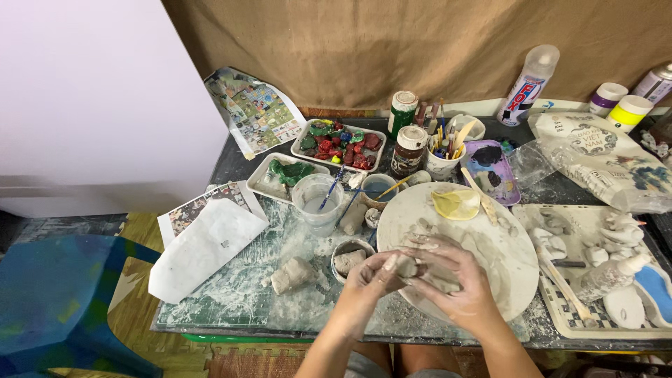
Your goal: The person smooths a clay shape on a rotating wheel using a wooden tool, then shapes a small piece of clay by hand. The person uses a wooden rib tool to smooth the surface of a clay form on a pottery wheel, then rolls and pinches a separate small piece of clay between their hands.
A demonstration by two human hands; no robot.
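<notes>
Both grips close on a grey clay lump (pixel 427 269): left hand (pixel 374 276) pinching its end, right hand (pixel 455 280) cupping it, at six o'clock of the round board (pixel 504 245). Shaping appears underway; further pinching likely needs steady support.

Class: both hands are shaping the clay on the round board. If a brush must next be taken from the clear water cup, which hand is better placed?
Probably the left hand: the water cup stands up-left of it, while the right hand would have to cross over the clay.
</notes>
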